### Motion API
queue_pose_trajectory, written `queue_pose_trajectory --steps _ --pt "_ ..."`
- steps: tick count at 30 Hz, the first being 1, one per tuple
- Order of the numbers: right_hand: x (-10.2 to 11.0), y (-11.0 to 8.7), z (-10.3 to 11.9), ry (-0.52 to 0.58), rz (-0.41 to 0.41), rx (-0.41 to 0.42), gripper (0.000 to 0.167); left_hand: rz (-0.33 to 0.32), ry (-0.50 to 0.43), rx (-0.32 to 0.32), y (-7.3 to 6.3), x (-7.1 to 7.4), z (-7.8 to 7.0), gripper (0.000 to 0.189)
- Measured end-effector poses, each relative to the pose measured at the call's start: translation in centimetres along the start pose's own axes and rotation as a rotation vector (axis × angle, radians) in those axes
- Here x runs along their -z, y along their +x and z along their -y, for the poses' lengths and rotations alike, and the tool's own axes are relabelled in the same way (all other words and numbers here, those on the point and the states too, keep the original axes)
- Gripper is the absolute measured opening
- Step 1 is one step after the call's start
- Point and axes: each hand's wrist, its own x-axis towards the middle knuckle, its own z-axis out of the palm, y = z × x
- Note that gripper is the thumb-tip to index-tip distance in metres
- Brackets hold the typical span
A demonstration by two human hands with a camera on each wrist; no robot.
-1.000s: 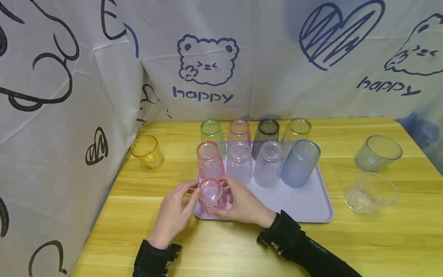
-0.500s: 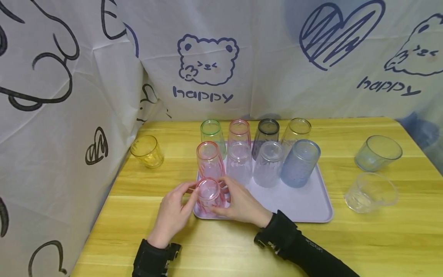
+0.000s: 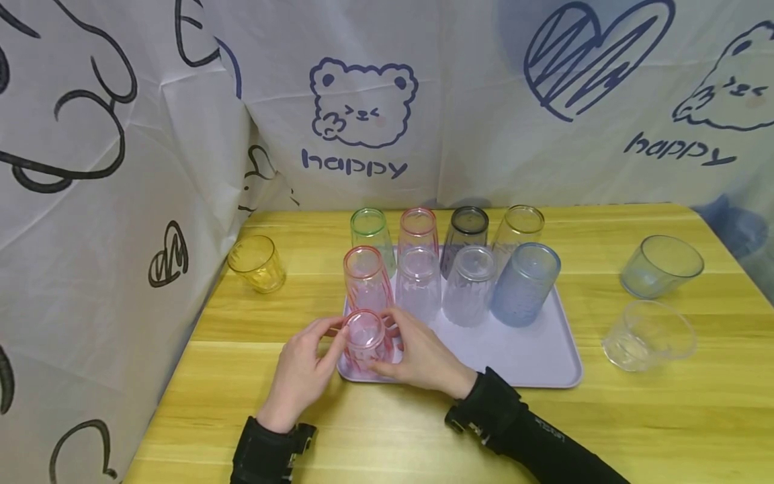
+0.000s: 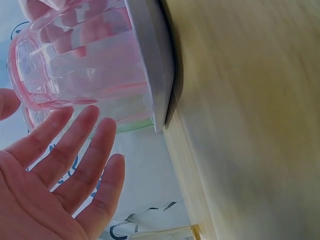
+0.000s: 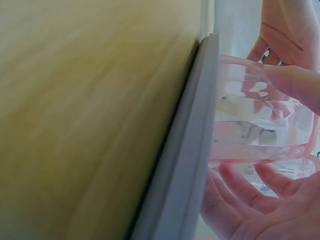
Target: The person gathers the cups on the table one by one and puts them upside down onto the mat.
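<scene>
Clock set on the tray, 12 at the far side. I have the short pink glass (image 3: pixel 365 343) at 8 o'clock, standing on the lilac tray (image 3: pixel 514 359) in its near corner. The right hand (image 3: pixel 423 353) grips that glass from its 3 o'clock side, thumb on the near wall, fingers round towards the back. The left hand (image 3: pixel 307 370) is at the glass's 9 o'clock side; my left wrist view has its fingers nearly straight and spread, tips just beside the wall, contact unclear, nothing clasped. Black wristbands (image 3: pixel 490 403) on both arms.

At 12 o'clock from the pink glass, just behind: a red-striped glass (image 3: pixel 364 275). Same row, running towards 3 o'clock: a clear glass (image 3: pixel 418 289), a frosted glass (image 3: pixel 469 289), a blue glass (image 3: pixel 525 289). Back row, roughly 11 through 1: a green glass (image 3: pixel 373 235), a red-rimmed glass (image 3: pixel 418 232), a black glass (image 3: pixel 467 240), an amber-rimmed glass (image 3: pixel 521 235).

Off the tray, on the wood-grain desk (image 3: pixel 393 437): a yellow glass (image 3: pixel 260 269) between 9 and 10, a grey-blue glass (image 3: pixel 656 272) between 2 and 3, a see-through glass (image 3: pixel 635 346) at 3. Printed cloth (image 3: pixel 471 134) hangs at 12.
</scene>
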Motion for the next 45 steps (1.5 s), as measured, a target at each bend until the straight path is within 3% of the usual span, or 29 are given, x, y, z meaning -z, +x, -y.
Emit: queue_pose_trajectory --steps 11,17,21,28,32,40,45 --pt "0.9 -0.4 0.9 0.13 -0.051 0.026 0.071 -0.033 0.006 0.004 0.3 0.6 0.4 0.031" --pt "1.5 -0.6 1.6 0.107 -0.143 0.124 0.065 -0.062 0.021 0.0 0.6 1.5 0.7 0.031" --pt "1.7 -0.6 2.4 0.084 -0.219 0.199 0.055 -0.127 0.03 -0.014 1.0 2.3 0.9 0.03" --pt "1.7 0.2 3.8 0.262 -0.277 0.273 0.041 -0.291 -0.029 -0.022 2.2 3.6 2.1 0.04" --pt "1.3 1.0 4.6 0.287 -0.274 0.3 0.039 -0.389 -0.072 -0.016 3.0 4.3 2.9 0.049" --pt "0.6 2.9 6.1 0.468 -0.237 0.232 0.036 -0.513 -0.117 0.099 5.3 5.4 4.8 0.076" --pt "0.1 4.0 6.7 0.541 -0.219 0.178 0.035 -0.513 -0.12 0.243 6.6 5.8 6.3 0.096"
